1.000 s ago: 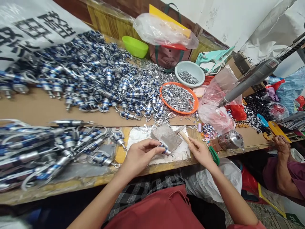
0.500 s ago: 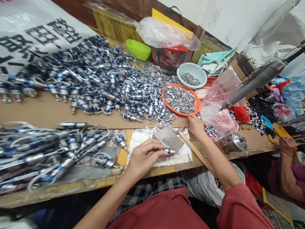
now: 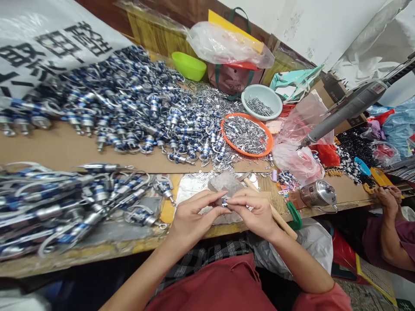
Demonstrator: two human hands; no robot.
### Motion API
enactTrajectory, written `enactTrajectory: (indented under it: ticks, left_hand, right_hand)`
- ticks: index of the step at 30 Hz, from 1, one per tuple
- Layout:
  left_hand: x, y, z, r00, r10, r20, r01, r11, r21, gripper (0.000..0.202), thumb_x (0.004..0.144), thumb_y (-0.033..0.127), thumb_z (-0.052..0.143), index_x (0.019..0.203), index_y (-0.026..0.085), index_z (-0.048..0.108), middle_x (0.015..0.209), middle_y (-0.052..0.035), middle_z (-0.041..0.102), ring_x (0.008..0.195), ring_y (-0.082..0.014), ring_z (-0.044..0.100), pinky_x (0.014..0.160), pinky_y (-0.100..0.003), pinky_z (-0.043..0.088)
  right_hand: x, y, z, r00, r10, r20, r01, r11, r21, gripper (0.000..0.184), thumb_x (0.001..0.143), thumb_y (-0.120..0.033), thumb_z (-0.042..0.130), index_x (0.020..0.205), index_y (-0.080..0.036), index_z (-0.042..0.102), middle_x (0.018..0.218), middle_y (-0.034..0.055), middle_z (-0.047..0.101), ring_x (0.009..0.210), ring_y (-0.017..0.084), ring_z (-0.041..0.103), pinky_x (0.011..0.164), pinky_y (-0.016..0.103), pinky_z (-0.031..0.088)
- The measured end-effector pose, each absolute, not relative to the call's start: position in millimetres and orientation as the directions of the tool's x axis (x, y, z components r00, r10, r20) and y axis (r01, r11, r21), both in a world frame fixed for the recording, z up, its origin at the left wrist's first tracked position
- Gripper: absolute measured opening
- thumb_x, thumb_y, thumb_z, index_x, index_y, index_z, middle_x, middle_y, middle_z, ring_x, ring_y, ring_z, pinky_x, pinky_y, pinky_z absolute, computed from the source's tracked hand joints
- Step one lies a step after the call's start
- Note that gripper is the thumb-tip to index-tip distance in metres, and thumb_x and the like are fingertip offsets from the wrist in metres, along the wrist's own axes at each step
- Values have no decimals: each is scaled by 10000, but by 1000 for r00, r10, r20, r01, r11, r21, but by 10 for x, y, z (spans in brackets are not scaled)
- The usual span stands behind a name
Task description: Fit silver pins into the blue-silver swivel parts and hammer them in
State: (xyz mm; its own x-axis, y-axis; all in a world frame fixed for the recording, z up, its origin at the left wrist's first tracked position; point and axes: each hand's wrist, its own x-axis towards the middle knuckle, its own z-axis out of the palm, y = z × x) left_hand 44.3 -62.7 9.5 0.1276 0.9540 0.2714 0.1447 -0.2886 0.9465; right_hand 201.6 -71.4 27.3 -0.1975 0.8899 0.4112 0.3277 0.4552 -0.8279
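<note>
Between my two hands is a small blue-and-silver metal fitting (image 3: pixel 224 202), mostly covered by fingertips. My left hand (image 3: pixel 196 212) pinches one end of it between thumb and fingers. From the other side, my right hand (image 3: pixel 254 212) closes its thumb and fingertips on it; any smaller part in that pinch is hidden. Just beyond the hands lies a grey stone block (image 3: pixel 226 182) on white paper (image 3: pixel 191 185). A wooden-handled hammer (image 3: pixel 282 223) rests beside the block, partly behind my right hand.
Many blue-and-silver fittings (image 3: pixel 129 103) are heaped at the back left, more (image 3: pixel 106 198) at the front left. An orange basket (image 3: pixel 270 149) of small metal plates stands behind the block. A power screwdriver (image 3: pixel 346 110) hangs at right, above a metal pot (image 3: pixel 319 194). A co-worker's hands (image 3: pixel 387 198) are far right.
My right hand has come back from the orange basket's near edge to the fitting in my left hand, where both now pinch. A green-handled thing on the right is uncovered.
</note>
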Motion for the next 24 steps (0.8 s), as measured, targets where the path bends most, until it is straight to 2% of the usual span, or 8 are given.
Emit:
enactTrajectory:
  ticks: [3,9,13,17,20,24]
  left_hand:
    - [438,-638,140,127,955,267,142,-284,948,209,659,242,673,859,206,720,630,-9,640,597,-138,582,583,-242,485]
    - [449,-655,154,132,954,271,67,-281,957,128,667,185,642,746,214,739,682,-26,671,626,-140,601,580,-230,484]
    - [437,-661,174,111,986,124,-6,-124,992,66,635,207,679,659,220,739,663,-18,665,634,-145,608,580,-228,488]
    - [421,-649,217,145,989,31,-36,-26,999,49,617,242,704,642,214,735,655,-20,668,626,-151,614,567,-229,492]
    - [415,-642,255,192,979,69,65,-82,994,67,643,258,680,630,214,729,644,-23,671,606,-153,612,552,-231,482]
    - [407,-630,294,244,948,205,198,-256,946,121,695,255,623,630,209,713,647,-27,653,616,-152,601,566,-236,467]
  right_hand:
    - [2042,-714,282,-184,882,434,358,472,-805,138,799,-151,574,821,-197,702,747,37,662,700,129,612,646,253,497]
    - [2061,-767,324,-322,809,493,446,588,-675,152,842,-138,517,870,-162,665,794,66,650,755,140,609,691,270,507]
    - [2165,-793,226,-364,730,578,527,673,-519,228,834,-165,536,1058,-186,573,941,81,635,896,160,601,777,306,523]
    - [2298,-783,137,-501,560,660,529,801,-279,252,845,-101,466,1045,-196,588,942,80,656,894,153,623,736,267,544]
    - [2344,-752,179,-595,464,656,476,861,-178,268,855,-99,435,1052,-177,600,962,96,664,955,178,613,763,294,544]
    - [2348,-729,241,-616,431,659,447,880,-158,280,854,-96,430,1073,-132,600,956,130,667,965,191,613,764,304,548]
